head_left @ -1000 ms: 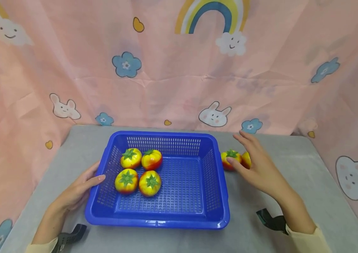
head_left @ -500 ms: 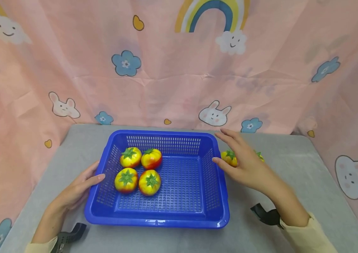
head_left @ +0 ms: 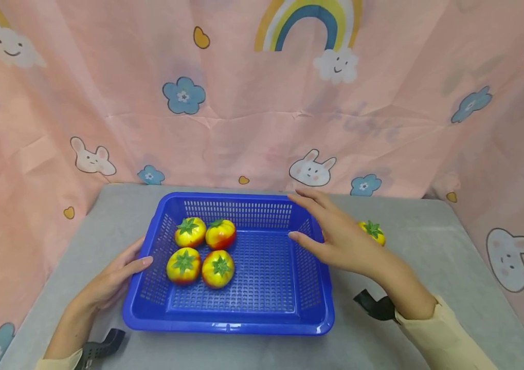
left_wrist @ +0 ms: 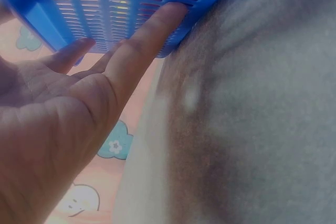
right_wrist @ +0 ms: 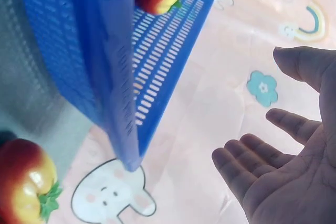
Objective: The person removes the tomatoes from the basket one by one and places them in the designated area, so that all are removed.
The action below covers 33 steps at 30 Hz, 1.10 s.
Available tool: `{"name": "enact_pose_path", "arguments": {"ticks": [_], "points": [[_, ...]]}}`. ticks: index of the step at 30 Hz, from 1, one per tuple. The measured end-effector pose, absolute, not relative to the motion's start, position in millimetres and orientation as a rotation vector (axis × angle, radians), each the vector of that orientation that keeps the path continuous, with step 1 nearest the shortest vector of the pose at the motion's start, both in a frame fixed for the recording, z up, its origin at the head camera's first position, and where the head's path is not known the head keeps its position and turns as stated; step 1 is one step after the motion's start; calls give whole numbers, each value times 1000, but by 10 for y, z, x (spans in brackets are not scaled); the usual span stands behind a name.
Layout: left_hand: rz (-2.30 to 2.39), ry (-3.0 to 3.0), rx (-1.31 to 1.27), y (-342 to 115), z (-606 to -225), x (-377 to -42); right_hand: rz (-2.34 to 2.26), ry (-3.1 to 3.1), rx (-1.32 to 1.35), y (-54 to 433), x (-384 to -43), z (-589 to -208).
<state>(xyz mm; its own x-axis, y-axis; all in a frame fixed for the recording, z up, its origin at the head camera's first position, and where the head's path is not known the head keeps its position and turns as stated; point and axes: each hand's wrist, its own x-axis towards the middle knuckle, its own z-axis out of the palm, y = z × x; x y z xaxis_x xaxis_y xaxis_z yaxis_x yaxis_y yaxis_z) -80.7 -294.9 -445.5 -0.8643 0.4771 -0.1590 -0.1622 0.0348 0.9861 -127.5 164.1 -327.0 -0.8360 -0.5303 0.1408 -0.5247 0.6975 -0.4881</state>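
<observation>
My left hand (head_left: 111,280) holds the left side of a blue plastic basket (head_left: 227,326), its thumb over the rim and its fingers along the outer wall. In the left wrist view, fingertips (left_wrist: 173,11) touch the slotted side. Several yellow-and-red toy tomatoes (head_left: 217,269) with green leafy tops sit in the basket's left half. Over the basket's right rim hovers my right hand (head_left: 342,239), fingers spread and nothing in them. Outside the basket, a toy tomato (head_left: 373,232) shows behind the right wrist. The right wrist view has a toy tomato (right_wrist: 23,182) at lower left.
The basket stands on a grey cloth-covered table (head_left: 433,246). A pink printed curtain (head_left: 243,128) hangs behind it and at both sides. Each wrist wears a black strap, such as the right strap (head_left: 377,307).
My right hand has moved left from beside the outside tomatoes to above the basket's right rim, staying empty. The left hand, basket and the tomatoes in it have kept their places.
</observation>
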Motion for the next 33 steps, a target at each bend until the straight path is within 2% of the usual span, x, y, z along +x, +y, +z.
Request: {"name": "enact_pose_path", "arguments": {"ticks": [13,33], "points": [[1888,1857,333,-2957,-4468,-801,-765,2737,-977,1332,-1293,-3221],[1864,1876,313,-2952,-4448,-814,-654,2531,-1153,801,-1340,-3442]]}}
